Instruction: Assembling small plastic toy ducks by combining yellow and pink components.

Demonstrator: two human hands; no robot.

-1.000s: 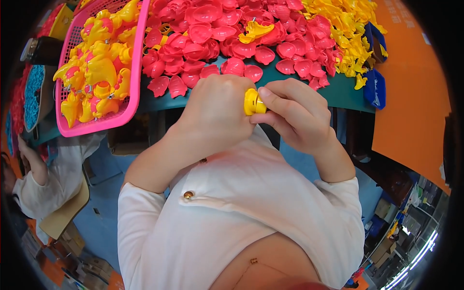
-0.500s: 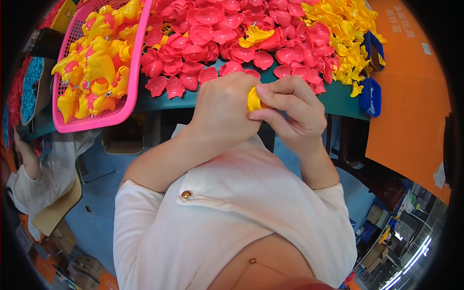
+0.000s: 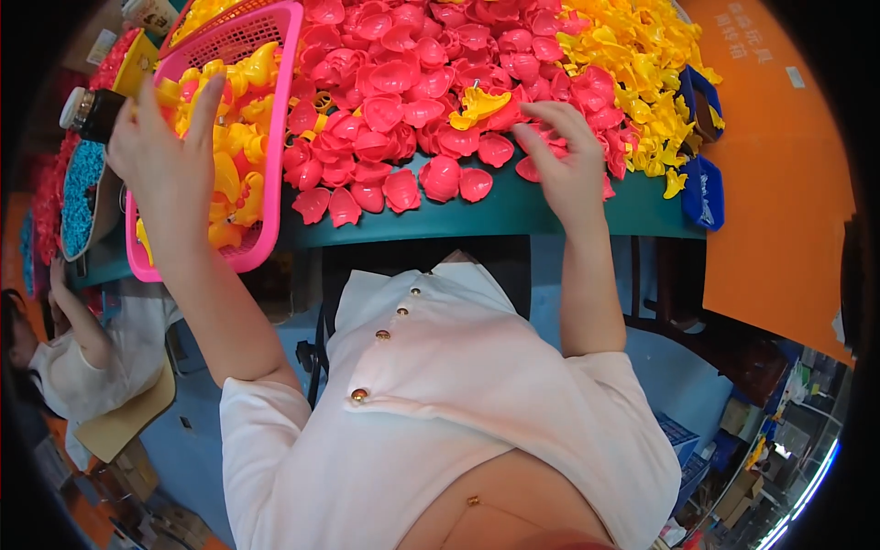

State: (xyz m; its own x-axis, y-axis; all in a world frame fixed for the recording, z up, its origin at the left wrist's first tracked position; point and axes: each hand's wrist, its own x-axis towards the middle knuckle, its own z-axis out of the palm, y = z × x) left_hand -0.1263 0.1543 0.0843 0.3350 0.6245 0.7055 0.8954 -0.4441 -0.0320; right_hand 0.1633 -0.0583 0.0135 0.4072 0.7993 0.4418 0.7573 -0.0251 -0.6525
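My left hand (image 3: 170,151) hovers with fingers spread over the pink basket (image 3: 275,215), which is full of yellow plastic toys (image 3: 234,174); nothing is in it. My right hand (image 3: 568,165) rests palm down on the heap of red shell-shaped plastic pieces (image 3: 394,82), fingers apart, touching the pieces at the heap's near right edge. I see nothing gripped in it. A single yellow piece (image 3: 477,103) lies on the red heap just left of my right hand. A heap of yellow plastic parts (image 3: 632,64) lies to the right of the red one.
The heaps lie on a green table (image 3: 495,215) whose edge runs just in front of me. Blue trays (image 3: 701,192) sit at its right end. At far left are a dark bottle (image 3: 87,110) and a dish of blue bits (image 3: 78,188). Another person (image 3: 73,357) sits lower left.
Both hands held a small yellow piece together near my chest. They have parted: the left went out over the pink basket and is empty, the right went forward onto the red pieces.
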